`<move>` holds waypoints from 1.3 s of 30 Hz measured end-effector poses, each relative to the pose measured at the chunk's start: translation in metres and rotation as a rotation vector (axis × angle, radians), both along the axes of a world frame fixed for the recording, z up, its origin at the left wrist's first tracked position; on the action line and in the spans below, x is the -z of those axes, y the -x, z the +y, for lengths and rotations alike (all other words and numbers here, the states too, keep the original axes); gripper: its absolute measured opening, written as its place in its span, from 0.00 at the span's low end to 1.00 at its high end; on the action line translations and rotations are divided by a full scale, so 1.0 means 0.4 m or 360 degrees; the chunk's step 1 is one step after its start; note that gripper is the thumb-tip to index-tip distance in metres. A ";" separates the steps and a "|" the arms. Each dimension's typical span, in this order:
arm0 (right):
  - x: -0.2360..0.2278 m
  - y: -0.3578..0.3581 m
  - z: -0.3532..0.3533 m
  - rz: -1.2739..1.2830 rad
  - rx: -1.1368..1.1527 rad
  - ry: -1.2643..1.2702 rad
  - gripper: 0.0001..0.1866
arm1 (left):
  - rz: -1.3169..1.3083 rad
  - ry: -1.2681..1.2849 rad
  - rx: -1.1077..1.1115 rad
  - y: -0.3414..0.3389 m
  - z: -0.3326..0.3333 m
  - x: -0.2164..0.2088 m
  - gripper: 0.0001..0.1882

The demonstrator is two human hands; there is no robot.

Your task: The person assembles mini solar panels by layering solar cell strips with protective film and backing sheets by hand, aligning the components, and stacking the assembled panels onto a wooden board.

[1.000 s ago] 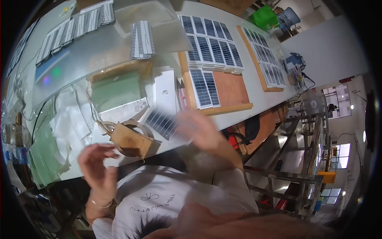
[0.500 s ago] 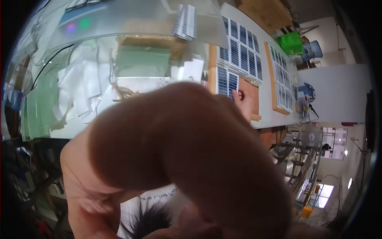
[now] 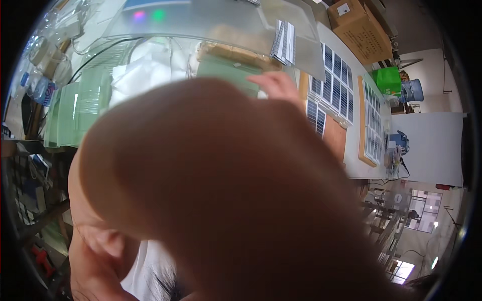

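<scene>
Currently looking at solar panels laid in rows in a wooden tray, right of centre on the pale table. Just left of them, holding the right hand near the right end of some green plates, with fingers stretched leftward. Cannot tell whether gripping anything, with the underside hidden. Cannot tell the left hand's state either, with a large blurred arm close to the lens across the middle. Beyond, seeing striped strips on a frosted sheet. Further right, seeing a second tray bearing panels, then a carton, a green box and a blue jug farther off. Leftward, noting crumpled white sheets, green sheets and clear bottles.
</scene>
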State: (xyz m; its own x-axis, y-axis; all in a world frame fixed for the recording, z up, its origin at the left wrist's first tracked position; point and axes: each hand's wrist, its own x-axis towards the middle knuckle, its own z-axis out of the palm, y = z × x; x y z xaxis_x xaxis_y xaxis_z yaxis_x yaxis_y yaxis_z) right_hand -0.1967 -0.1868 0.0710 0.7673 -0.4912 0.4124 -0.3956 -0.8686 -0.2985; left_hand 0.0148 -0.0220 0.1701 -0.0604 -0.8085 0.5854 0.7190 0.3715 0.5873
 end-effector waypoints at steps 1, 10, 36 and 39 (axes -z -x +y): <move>0.009 -0.027 -0.024 0.0075 -0.0038 0.0084 0.23 | 0.0009 0.0029 0.0059 -0.010 -0.021 0.007 0.12; 0.076 -0.193 -0.119 0.0318 -0.0409 0.0037 0.15 | -0.0168 0.0119 -0.0343 -0.091 0.035 0.041 0.09; -0.016 -0.097 0.101 -0.0351 -0.0420 -0.0528 0.31 | -0.0940 -0.0914 -0.0899 -0.138 -0.055 0.269 0.03; -0.064 -0.160 0.086 -0.0232 -0.0467 -0.0987 0.30 | -0.1134 -0.0837 -0.0877 -0.125 -0.040 0.251 0.04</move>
State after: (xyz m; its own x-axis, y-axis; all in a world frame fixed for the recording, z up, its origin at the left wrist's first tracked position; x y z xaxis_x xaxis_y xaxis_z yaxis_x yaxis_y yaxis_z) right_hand -0.1327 -0.1525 0.0965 0.8623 -0.4501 0.2319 -0.0890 -0.5856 -0.8057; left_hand 0.0649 -0.0378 0.0698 0.2013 -0.9715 0.1251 -0.0493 0.1175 0.9918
